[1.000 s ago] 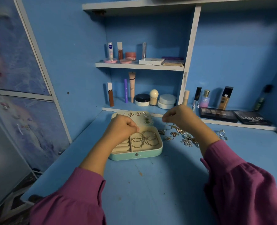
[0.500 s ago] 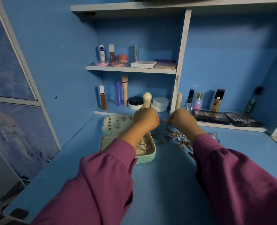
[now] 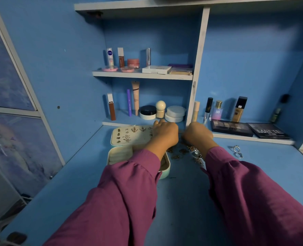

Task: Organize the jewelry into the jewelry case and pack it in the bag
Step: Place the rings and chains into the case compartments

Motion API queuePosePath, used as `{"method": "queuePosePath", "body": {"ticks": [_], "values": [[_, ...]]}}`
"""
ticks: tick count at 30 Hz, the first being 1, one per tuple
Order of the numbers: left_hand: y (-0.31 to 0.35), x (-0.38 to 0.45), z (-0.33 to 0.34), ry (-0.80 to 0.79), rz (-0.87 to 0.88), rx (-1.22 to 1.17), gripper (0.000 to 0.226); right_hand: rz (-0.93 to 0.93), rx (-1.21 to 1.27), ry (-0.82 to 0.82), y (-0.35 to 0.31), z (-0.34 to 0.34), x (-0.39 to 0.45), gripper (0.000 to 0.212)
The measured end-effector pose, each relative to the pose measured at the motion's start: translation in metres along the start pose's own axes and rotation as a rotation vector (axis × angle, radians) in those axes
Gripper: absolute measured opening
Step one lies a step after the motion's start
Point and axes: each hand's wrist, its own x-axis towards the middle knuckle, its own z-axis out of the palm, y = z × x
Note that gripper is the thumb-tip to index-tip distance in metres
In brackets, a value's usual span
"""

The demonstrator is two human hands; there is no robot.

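My left hand [image 3: 165, 134]: middle of the frame, knuckles toward the camera, fingers curled over the right edge of the open lid; whether they pinch a piece I cannot tell.
My right hand [image 3: 198, 134]: just right of the left one, fingers curled down and away at the far end of the loose pile; what they hold, if anything, is hidden.
Jewelry case [image 3: 165, 172]: mint-green, open, centre-left on the blue desk [image 3: 79, 178] under my left forearm; ring rolls show in the base.
Case lid [image 3: 129, 137]: laid back above the base, its pale pad dotted with small earrings.
Loose jewelry [image 3: 183, 151]: small gold and silver pieces scattered on the desk between my wrists, right of the case.
Silver rings [image 3: 236, 151]: two, lying apart from the pile toward the right of the frame.
Handling, as I judge it: light, tiny, stiff metal, slippery and apt to tangle or bend at the posts; best pinched singly by the decorative front. The case looks rigid and light; hold it by its sides once closed.
Bag: not in view.
Writing: "NIVEA" on the white tube [image 3: 110, 57], upper shelf; "MATTE" on the dark palette [image 3: 268, 132], right; "SB" on the pink-blue bottle [image 3: 217, 110].
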Motion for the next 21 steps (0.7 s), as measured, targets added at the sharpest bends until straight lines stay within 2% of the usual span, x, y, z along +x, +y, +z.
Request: {"method": "queuePosePath", "body": {"ticks": [12, 15, 21], "values": [[-0.003, -0.005, -0.002, -0.1, 0.03, -0.054, 0.017, -0.063, -0.049, -0.101, 0.003, -0.009, -0.007, 0.023], [-0.005, -0.006, -0.002, -0.105, 0.032, -0.106, 0.01, -0.087, -0.026, -0.096, 0.006, -0.008, -0.006, 0.021], [-0.014, -0.008, -0.007, -0.115, -0.043, -0.248, 0.024, -0.062, 0.103, -0.07, 0.01, -0.013, -0.011, 0.017]]}}
